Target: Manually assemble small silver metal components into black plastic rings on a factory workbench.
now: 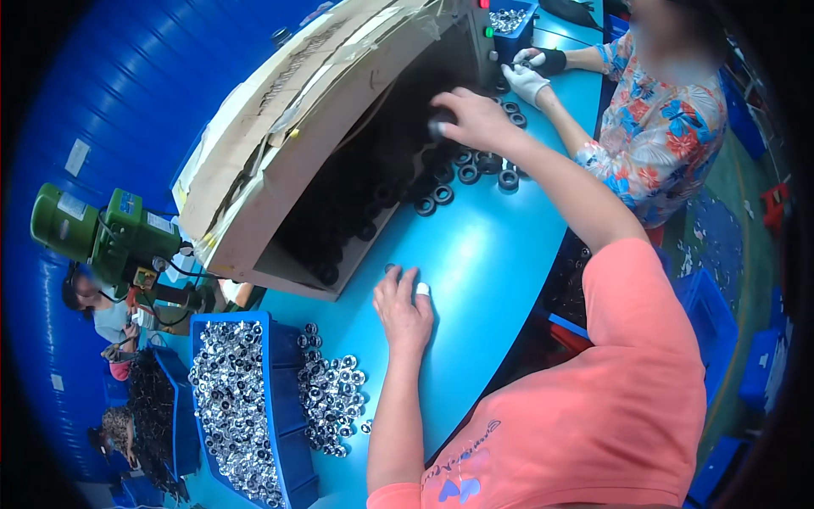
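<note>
My right hand [479, 123] is raised at the opening of a large box-like housing [280, 136]. Its thumb and fingers curve around a dark round part [442, 115], blurred against the dark interior. Beneath it, many black rings [443, 194] lie on the blue table and inside the housing. My left hand [403, 312] rests on the table in front of the housing, fingers stretched and apart, a white cover on one finger. A small dark piece [390, 269] touches or lies beside its fingertips; I cannot tell which.
A blue bin [270, 399] full of shiny metal parts stands left, with loose metal parts [332, 399] spilled beside it. A green motor machine [110, 233] is behind. On the right, a gloved co-worker [653, 136] handles small parts near another blue bin [514, 30].
</note>
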`<state>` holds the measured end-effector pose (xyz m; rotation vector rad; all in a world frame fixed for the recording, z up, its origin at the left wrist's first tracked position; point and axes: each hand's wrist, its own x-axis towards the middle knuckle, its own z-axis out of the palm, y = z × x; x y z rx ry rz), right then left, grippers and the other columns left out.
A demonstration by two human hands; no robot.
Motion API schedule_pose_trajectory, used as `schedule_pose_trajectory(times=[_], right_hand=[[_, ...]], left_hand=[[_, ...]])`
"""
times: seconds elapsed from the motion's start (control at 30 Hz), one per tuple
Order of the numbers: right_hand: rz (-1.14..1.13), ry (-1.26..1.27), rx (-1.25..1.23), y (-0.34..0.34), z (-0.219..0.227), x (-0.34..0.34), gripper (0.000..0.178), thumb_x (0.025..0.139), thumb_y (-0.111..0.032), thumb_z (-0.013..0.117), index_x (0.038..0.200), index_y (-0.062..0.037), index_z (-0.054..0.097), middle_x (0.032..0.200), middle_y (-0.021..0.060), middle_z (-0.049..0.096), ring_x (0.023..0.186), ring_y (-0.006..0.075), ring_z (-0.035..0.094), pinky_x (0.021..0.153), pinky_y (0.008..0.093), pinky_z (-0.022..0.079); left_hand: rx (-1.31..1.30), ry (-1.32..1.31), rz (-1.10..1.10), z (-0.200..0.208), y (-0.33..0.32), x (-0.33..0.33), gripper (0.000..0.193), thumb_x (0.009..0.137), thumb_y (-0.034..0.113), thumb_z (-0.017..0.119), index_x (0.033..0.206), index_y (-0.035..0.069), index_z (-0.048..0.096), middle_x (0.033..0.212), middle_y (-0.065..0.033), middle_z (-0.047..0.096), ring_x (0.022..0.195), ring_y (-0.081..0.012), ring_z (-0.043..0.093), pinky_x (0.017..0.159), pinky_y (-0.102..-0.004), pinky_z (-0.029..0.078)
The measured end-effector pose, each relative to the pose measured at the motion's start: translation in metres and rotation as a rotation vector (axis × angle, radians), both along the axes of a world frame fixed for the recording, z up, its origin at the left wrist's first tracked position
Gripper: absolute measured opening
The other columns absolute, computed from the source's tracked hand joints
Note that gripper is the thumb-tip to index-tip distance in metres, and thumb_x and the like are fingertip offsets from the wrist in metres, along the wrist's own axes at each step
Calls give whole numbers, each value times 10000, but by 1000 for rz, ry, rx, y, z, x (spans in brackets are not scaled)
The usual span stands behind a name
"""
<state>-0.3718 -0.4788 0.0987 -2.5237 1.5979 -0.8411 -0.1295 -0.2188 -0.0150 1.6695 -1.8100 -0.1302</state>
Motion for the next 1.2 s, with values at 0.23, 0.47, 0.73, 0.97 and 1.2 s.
schedule_pose_trajectory(times=[0.23, 0.47, 0.73, 0.97, 1.2], right_hand=[[-200, 196, 235, 94, -63, -98, 917, 781, -463, 753, 1560, -197, 351, 1360, 261, 495, 1143, 434, 621, 975, 490, 524], [-277, 124, 278, 38, -69, -43, 960, 755, -517, 761, 1552, -161, 361, 1343, 333, 461, 1128, 465, 626, 961, 489, 540], [-193, -60, 96, -4, -62, -20, 670, 768, -415, 772, 1376, -193, 599, 1298, 227, 518, 1142, 424, 623, 968, 486, 534], [-256, 134, 191, -94, -48, 58, 337, 838, -264, 678, 1092, -57, 756, 1089, 199, 735, 1037, 393, 709, 898, 470, 580], [-45, -234, 8, -113, -63, 88, 317, 832, -248, 709, 1127, -136, 738, 1142, 240, 695, 1099, 401, 671, 932, 494, 557]], left_hand=[[10, -18, -26, 1, -1, -6, 371, 833, 49, 649, 1201, 76, 687, 1357, -182, 562, 1252, -373, 498, 1093, -487, 369], [0, -58, -21, 3, 1, -9, 362, 843, 50, 637, 1201, 66, 686, 1359, -206, 562, 1253, -385, 495, 1106, -487, 367], [30, -76, 1, 3, 2, -8, 359, 845, 53, 630, 1198, 76, 689, 1353, -206, 567, 1252, -384, 499, 1106, -491, 368], [4, -88, -14, 5, -3, -9, 349, 839, 69, 634, 1181, 90, 703, 1337, -190, 585, 1236, -381, 510, 1079, -481, 383], [1, -30, -34, 1, -12, -7, 323, 830, 69, 647, 1143, 94, 721, 1302, -175, 589, 1220, -371, 514, 1066, -476, 382]])
